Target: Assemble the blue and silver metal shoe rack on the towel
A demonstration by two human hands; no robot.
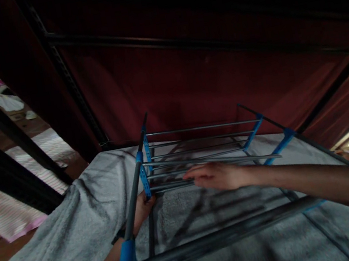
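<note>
With left hand, gripping lower end of left blue bracket; with right hand, reaching across, fairly flat, no visible grasp, can't tell if touching gray bars. Handling rack set on gray blanket. Best to brace low on bracket, keep bars level, avoid twisting; watch for rocking on soft blanket.
</note>
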